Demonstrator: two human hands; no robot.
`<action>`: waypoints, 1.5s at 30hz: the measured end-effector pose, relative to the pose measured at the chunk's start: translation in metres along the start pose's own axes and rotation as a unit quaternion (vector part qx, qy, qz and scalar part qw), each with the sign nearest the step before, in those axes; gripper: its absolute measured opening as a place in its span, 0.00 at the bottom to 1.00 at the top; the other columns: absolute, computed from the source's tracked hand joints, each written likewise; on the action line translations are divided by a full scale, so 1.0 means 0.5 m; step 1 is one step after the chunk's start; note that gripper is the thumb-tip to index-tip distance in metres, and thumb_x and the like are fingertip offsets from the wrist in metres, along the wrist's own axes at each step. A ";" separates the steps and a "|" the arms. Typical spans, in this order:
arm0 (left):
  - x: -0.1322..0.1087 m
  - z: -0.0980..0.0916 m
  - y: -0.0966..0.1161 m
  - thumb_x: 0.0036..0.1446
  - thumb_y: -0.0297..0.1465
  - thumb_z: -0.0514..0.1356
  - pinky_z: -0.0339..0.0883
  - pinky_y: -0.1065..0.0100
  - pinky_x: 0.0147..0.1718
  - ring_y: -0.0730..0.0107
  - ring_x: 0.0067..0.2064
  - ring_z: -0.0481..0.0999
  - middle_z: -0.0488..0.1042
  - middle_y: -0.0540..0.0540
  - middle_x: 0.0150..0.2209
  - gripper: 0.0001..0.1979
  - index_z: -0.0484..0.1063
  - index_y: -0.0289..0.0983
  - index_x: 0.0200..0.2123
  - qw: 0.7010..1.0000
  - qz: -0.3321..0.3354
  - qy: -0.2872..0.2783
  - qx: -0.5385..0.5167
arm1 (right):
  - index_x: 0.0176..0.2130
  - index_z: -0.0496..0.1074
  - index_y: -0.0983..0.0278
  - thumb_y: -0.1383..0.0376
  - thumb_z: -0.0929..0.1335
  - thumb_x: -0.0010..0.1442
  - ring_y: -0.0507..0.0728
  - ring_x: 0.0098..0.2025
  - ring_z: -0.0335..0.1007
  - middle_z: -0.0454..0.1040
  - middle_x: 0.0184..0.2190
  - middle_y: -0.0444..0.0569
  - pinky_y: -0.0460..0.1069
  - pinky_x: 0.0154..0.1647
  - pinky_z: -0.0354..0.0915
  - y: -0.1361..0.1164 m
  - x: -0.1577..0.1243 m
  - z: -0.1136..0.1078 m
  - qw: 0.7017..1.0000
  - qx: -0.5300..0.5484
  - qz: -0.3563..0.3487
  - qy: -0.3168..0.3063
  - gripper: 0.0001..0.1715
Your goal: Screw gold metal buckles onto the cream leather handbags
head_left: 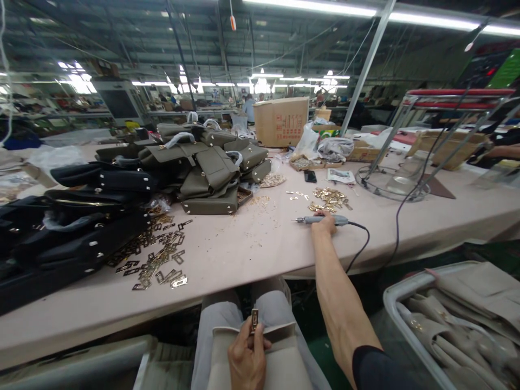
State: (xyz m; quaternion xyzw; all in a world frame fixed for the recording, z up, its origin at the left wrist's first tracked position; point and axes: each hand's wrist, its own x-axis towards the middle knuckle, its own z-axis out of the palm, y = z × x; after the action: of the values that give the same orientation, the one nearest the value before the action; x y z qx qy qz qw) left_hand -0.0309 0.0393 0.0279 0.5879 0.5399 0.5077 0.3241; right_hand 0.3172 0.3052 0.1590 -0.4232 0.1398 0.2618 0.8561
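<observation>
My left hand [247, 355] is closed in a pinch on a small gold metal plate [254, 318] with a slot in it, held upright above my lap. Beneath that hand a beige bag piece [282, 360] lies across my thighs. Out on the table [244, 260], my right hand [324, 223] is wrapped around a grey electric screwdriver [311, 220]. Its bit points left, and a dark cord runs from its back end over the table edge. Just beyond the right hand lies a heap of small gold metal parts [330, 197].
Many slotted metal plates [162, 257] are scattered at left, beside stacked black bags [81, 233] and olive bags [211, 173]. A phone [310, 176], an upturned stool [410, 100] and a carton [281, 122] stand further back. A tub [390, 295] of beige bags is at right.
</observation>
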 end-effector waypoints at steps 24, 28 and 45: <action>0.011 0.007 0.053 0.62 0.52 0.60 0.73 0.70 0.22 0.65 0.19 0.78 0.76 0.51 0.17 0.26 0.79 0.35 0.46 0.997 -0.055 0.044 -0.020 | 0.31 0.58 0.60 0.76 0.70 0.48 0.51 0.22 0.68 0.69 0.24 0.42 0.42 0.14 0.66 0.040 0.033 0.025 0.997 0.022 -0.056 0.050 0.18; 0.010 0.007 0.052 0.61 0.52 0.60 0.73 0.70 0.22 0.64 0.19 0.78 0.77 0.50 0.17 0.26 0.79 0.35 0.46 0.998 -0.054 0.041 -0.017 | 0.31 0.56 0.59 0.76 0.70 0.48 0.51 0.21 0.68 0.68 0.22 0.40 0.42 0.14 0.67 0.043 0.033 0.026 0.996 0.021 -0.066 0.047 0.20; 0.005 0.010 0.040 0.63 0.50 0.60 0.75 0.71 0.24 0.66 0.20 0.78 0.77 0.50 0.18 0.26 0.78 0.33 0.48 0.998 -0.037 0.044 -0.019 | 0.30 0.57 0.59 0.76 0.69 0.46 0.51 0.22 0.68 0.69 0.23 0.41 0.42 0.12 0.65 0.042 0.025 0.026 0.997 0.021 -0.058 0.052 0.19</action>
State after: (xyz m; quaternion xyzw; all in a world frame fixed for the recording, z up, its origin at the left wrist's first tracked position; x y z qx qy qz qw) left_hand -0.0204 0.0386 0.0455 0.5383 0.5650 0.5313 0.3298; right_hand 0.3157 0.3303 0.1474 -0.4254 0.1649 0.1865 0.8701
